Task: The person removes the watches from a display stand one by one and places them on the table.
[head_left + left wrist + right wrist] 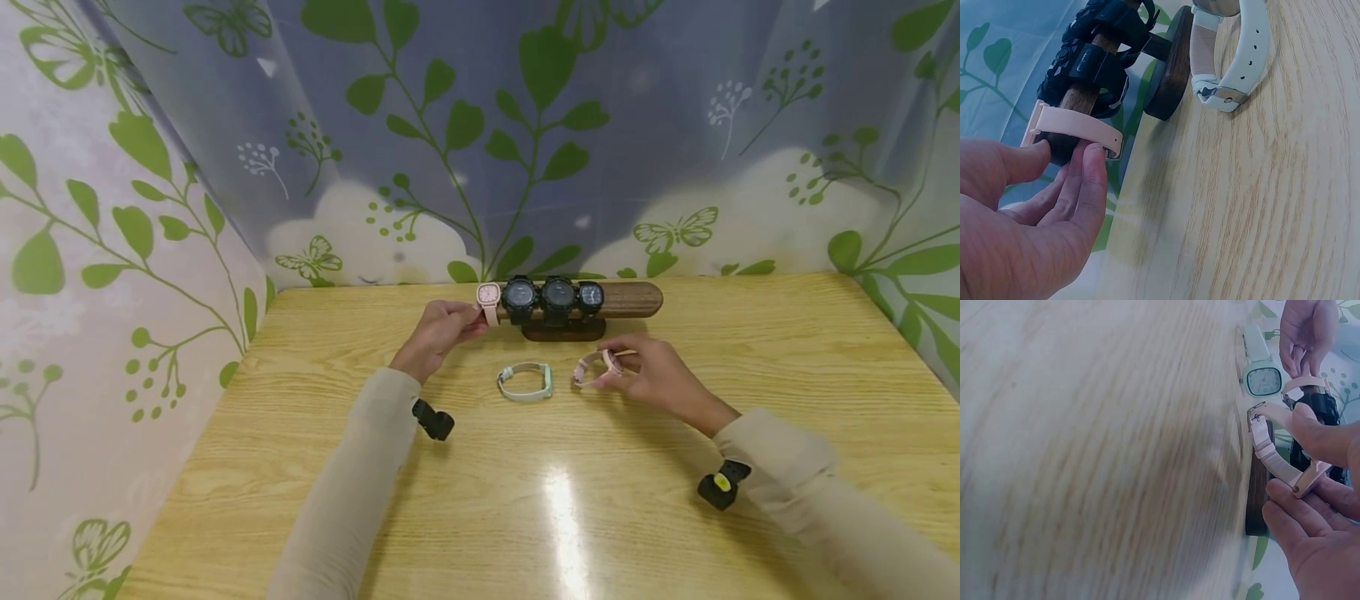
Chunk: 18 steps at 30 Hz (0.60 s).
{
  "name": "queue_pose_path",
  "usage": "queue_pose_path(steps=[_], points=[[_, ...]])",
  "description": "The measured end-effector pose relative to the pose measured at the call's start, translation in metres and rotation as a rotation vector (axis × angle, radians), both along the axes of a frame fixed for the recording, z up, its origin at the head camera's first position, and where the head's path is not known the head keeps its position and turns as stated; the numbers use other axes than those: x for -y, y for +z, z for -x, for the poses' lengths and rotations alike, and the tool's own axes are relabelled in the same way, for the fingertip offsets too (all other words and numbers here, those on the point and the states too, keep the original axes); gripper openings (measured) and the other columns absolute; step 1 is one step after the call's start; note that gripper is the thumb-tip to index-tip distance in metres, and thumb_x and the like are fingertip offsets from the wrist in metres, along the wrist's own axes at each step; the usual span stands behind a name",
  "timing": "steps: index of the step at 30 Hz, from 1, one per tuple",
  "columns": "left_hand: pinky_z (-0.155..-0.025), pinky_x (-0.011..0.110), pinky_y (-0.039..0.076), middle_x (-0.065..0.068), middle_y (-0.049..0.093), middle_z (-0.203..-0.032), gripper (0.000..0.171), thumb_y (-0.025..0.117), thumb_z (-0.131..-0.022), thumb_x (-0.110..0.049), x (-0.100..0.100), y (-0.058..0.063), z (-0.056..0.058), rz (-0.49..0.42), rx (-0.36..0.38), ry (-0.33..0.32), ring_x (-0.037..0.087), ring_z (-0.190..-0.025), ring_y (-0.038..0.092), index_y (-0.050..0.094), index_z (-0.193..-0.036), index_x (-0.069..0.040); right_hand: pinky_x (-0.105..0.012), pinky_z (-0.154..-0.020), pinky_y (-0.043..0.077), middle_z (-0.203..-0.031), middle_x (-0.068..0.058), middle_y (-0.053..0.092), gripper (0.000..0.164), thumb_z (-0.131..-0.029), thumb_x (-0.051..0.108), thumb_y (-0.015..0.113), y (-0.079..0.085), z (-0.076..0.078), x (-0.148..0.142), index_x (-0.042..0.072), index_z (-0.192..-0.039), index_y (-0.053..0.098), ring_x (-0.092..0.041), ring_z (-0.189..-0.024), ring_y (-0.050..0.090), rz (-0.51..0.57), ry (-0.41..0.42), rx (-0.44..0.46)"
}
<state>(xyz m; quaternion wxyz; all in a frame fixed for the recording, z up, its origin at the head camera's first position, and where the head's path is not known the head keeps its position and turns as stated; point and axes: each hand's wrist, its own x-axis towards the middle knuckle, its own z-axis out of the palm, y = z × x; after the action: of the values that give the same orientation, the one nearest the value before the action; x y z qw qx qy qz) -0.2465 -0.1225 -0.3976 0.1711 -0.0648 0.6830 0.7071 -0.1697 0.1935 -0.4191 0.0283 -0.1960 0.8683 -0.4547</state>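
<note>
My left hand [441,333] is at the left end of a wooden watch stand [626,300]. Its thumb and fingertips hold a pink square-faced watch [1075,122] around the bar's end. Beside that watch, black watches [557,294] sit in a row along the bar. In front of the stand, my right hand [656,371] pinches another pink watch [1275,456] by its case, between thumb and fingers. Its strap is buckled into a loop and hangs toward the left. Between the hands, a mint-green watch [527,382] lies on its side on the table.
The light wood-grain table [480,517] carries everything, with a bright glare at its front. Behind it hangs a blue cloth [675,100] printed with leaves and butterflies. A black camera [432,419] is strapped to the left wrist, and another [722,485] to the right.
</note>
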Motion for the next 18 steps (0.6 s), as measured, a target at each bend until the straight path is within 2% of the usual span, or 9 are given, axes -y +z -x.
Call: queue_pose_path(steps=[11,18], points=[[-0.109,0.045,0.049,0.024,0.064,-0.118,0.031,0.053,-0.106,-0.006,0.0,-0.002,0.002,0.004,0.003,-0.001,0.038,-0.119,0.061,0.06,-0.13,0.011,-0.038,-0.093,0.059,-0.123,-0.03,0.062,0.044,-0.086,0.0,0.08,-0.012,0.003,0.009,-0.012,-0.123,0.061,-0.045,-0.115,0.064,0.054,0.043,0.042],[-0.109,0.044,0.048,0.028,0.061,-0.125,0.032,0.053,-0.106,-0.006,0.0,-0.001,0.001,0.007,-0.001,-0.001,0.036,-0.116,0.063,0.059,-0.131,0.012,-0.039,-0.091,0.06,-0.122,-0.028,0.063,0.044,-0.086,0.003,0.08,-0.014,0.002,0.011,-0.011,-0.124,0.061,-0.044,-0.114,0.064,0.018,0.037,0.035]])
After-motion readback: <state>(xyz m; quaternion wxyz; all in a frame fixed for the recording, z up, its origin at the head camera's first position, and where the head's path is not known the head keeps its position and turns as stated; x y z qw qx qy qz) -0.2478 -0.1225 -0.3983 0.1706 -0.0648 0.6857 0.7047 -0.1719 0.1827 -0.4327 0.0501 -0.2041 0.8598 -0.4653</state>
